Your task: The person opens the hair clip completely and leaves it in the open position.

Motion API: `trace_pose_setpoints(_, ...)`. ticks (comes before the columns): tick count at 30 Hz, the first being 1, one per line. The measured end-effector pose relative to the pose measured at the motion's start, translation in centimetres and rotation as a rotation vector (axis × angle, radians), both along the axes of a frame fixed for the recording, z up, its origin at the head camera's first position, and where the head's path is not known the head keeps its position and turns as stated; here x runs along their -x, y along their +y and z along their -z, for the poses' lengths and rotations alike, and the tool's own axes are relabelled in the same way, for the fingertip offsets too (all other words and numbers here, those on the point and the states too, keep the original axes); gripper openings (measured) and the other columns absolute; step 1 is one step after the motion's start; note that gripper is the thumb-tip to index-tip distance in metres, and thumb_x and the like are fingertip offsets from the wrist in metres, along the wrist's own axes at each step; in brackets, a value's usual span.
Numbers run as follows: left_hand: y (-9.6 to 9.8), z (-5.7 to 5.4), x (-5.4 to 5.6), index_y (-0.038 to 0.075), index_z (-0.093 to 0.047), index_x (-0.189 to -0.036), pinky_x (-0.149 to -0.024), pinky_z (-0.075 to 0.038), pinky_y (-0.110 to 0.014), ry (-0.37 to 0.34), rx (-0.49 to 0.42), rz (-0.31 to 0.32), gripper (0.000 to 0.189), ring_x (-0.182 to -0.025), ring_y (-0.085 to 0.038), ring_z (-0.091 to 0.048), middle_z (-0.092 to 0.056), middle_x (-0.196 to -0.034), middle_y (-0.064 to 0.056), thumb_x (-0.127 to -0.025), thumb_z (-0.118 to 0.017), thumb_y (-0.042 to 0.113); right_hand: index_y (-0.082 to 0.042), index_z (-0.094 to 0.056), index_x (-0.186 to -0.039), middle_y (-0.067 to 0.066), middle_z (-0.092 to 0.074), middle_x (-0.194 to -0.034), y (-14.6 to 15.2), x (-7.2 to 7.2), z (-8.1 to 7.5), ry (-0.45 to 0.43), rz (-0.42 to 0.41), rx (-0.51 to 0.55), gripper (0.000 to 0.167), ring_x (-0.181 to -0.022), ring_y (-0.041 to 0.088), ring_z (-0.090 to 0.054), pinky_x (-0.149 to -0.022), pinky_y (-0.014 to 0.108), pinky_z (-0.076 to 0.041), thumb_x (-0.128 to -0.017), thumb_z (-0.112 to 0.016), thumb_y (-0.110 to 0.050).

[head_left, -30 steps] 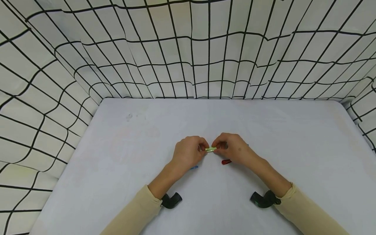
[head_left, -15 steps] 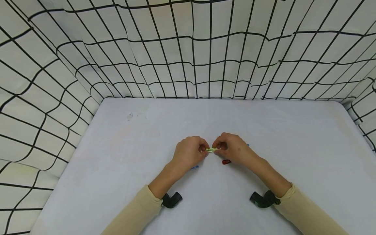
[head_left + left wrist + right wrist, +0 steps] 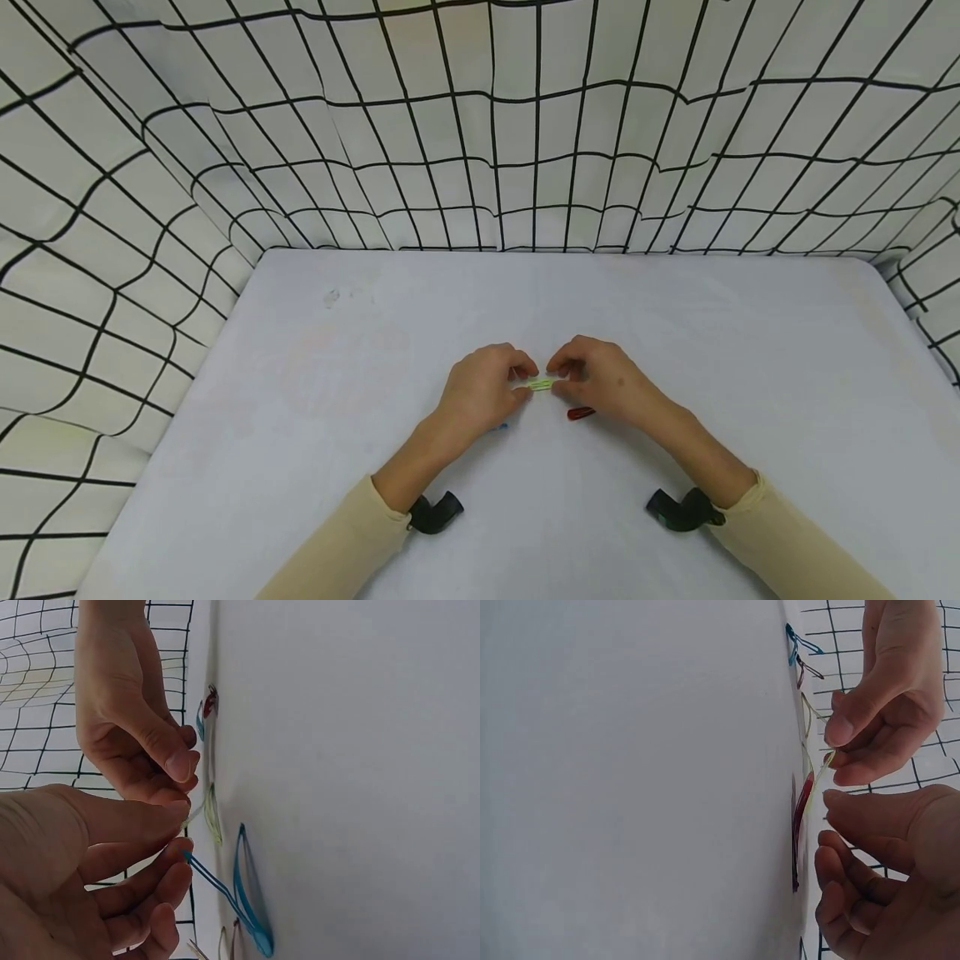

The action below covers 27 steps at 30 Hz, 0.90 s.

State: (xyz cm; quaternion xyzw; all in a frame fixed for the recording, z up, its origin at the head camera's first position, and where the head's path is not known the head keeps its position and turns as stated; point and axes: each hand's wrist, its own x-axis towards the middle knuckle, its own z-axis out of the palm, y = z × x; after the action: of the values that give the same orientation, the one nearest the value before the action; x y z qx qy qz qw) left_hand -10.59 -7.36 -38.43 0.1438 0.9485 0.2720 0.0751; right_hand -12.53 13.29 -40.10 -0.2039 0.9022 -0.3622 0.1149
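Note:
A yellow-green snap hair clip (image 3: 541,385) lies between the two hands at mid-table, its thin arms spread in the right wrist view. My left hand (image 3: 480,387) has thumb and index finger at the clip's left end; in the right wrist view the clip's tip (image 3: 831,755) sits between those fingertips. Beside the other end, my right hand (image 3: 600,379) holds its thumb and index finger apart with nothing between them. A red hair clip (image 3: 581,413) lies below the right hand. Mostly hidden by the left hand is a blue hair clip (image 3: 500,427), seen spread in the left wrist view (image 3: 259,926).
The white tabletop (image 3: 375,333) is bordered by white walls with a black grid (image 3: 510,133). More clips, among them a blue clip (image 3: 791,641), appear beyond the hands in the right wrist view. Black wrist cameras (image 3: 437,512) hang near the sleeves.
My right hand has loosened from the green clip, its fingertips parting and drawing slightly right. My left fingers have parted a little while staying at the clip. Red and blue clips stay put.

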Motion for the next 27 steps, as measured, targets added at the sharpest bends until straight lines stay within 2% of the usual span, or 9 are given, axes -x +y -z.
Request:
trace_pose_setpoints(7, 0.6, -0.8, -0.5, 0.016, -0.080, -0.109, -0.079, -0.056, -0.033, 0.027, -0.018, 0.026, 0.022, -0.096, -0.017, -0.067, -0.074, -0.100, 0.000, -0.087, -0.083, 0.011, -0.012, -0.077, -0.108, -0.001, -0.072, -0.099, 0.6, -0.1, -0.5, 0.033, 0.017, 0.006, 0.020, -0.091, 0.015, -0.063, -0.080, 0.029, -0.052, -0.089, -0.080, -0.008)
trace_pose_setpoints(10, 0.9, -1.0, -0.8, 0.016, -0.080, -0.108, -0.080, -0.056, -0.034, 0.017, -0.027, 0.026, 0.020, -0.097, -0.018, -0.067, -0.074, -0.101, 0.000, -0.089, -0.082, 0.012, -0.013, -0.077, -0.108, -0.002, -0.072, -0.099, 0.9, -0.3, -0.6, 0.039, 0.023, 0.001, 0.018, -0.092, 0.014, -0.063, -0.079, 0.029, -0.052, -0.090, -0.079, -0.009)
trace_pose_setpoints(14, 1.2, -1.0, -1.2, 0.017, -0.081, -0.107, -0.081, -0.056, -0.033, 0.011, -0.025, 0.035, 0.018, -0.097, -0.018, -0.067, -0.073, -0.101, 0.001, -0.090, -0.081, 0.013, -0.014, -0.077, -0.107, -0.003, -0.072, -0.098, 1.3, -0.6, -0.6, 0.050, 0.032, 0.000, 0.017, -0.090, 0.013, -0.062, -0.078, 0.028, -0.051, -0.091, -0.079, -0.010)
trace_pose_setpoints(19, 1.6, -0.7, -1.7, 0.016, -0.080, -0.106, -0.083, -0.057, -0.030, 0.022, -0.020, 0.076, 0.015, -0.099, -0.017, -0.066, -0.074, -0.103, 0.002, -0.091, -0.080, 0.014, -0.013, -0.076, -0.106, -0.004, -0.071, -0.095, 1.8, -1.0, -0.9, 0.058, 0.040, 0.006, 0.015, -0.089, 0.012, -0.062, -0.074, 0.025, -0.050, -0.091, -0.079, -0.011)
trace_pose_setpoints(27, 2.2, -0.6, -2.1, 0.017, -0.081, -0.105, -0.079, -0.054, -0.026, 0.040, -0.024, 0.101, 0.013, -0.095, -0.015, -0.064, -0.074, -0.100, 0.003, -0.092, -0.079, 0.014, -0.015, -0.077, -0.104, -0.004, -0.071, -0.095, 2.7, -1.6, -1.2, 0.048, 0.052, 0.002, 0.012, -0.089, 0.012, -0.061, -0.072, 0.023, -0.049, -0.092, -0.078, -0.014)
